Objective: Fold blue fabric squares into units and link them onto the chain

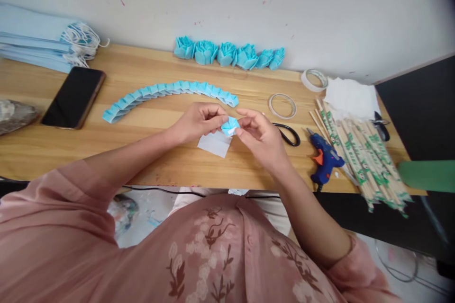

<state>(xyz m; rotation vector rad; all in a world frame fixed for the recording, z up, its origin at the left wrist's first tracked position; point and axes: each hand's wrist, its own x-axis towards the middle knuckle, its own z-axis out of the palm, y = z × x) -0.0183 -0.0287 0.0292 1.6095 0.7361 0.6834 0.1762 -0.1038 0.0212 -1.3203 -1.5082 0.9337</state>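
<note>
A dusty-pink, leaf-patterned cloth shirt [209,255] lies nearest, below the pale-brown wooden table [159,165]. Over a flat white sheet [215,147], the left hand [201,121] pinches a small folded bright-blue piece [229,123] between thumb and fingertips; the right hand [262,139] has its thumb at one edge, index finger spread, though whether it grips I cannot tell. A slackened left pinch might let the folds spring open; uneven thumb pressure could skew them.

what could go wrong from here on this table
The glue gun's cord leads over the front edge of the table, so a snag might drag it off. The wrapped sticks overhang that edge too and could be knocked down. The small blue folded piece, pinched in the left hand, might crease if squeezed hard.
</note>
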